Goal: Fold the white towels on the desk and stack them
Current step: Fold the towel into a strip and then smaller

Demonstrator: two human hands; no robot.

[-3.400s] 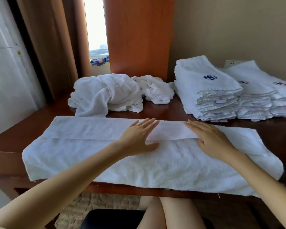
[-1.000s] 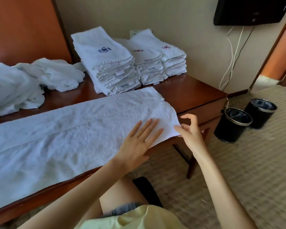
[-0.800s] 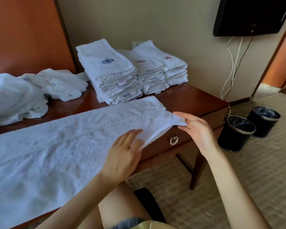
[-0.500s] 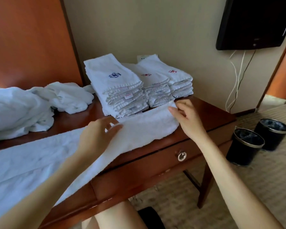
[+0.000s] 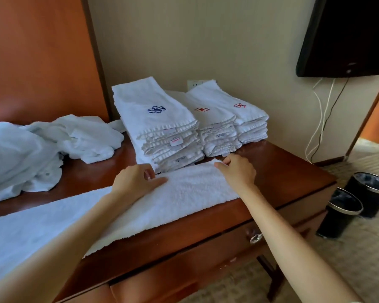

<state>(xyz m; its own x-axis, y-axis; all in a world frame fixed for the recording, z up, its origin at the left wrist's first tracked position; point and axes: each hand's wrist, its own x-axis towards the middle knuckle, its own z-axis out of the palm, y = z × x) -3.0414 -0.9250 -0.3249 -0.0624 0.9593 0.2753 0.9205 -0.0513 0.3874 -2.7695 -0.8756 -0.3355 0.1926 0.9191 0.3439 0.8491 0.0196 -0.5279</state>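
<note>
Hands pinch towel beside folded stacks.

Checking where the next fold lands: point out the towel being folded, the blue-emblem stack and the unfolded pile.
towel being folded (image 5: 190,190), head view, top layer, right end.
blue-emblem stack (image 5: 157,121), head view, top towel below the emblem.
unfolded pile (image 5: 37,149), head view, middle of the heap.

No words or numbers can be read. The top towel of the left pile bears a blue stitched flower-like emblem. The middle pile carries a red emblem on top, and the right pile a second red emblem. Small white tags stick out of the folded edges: a red-printed tag and a grey-printed tag in the left pile, too small to read.
</note>
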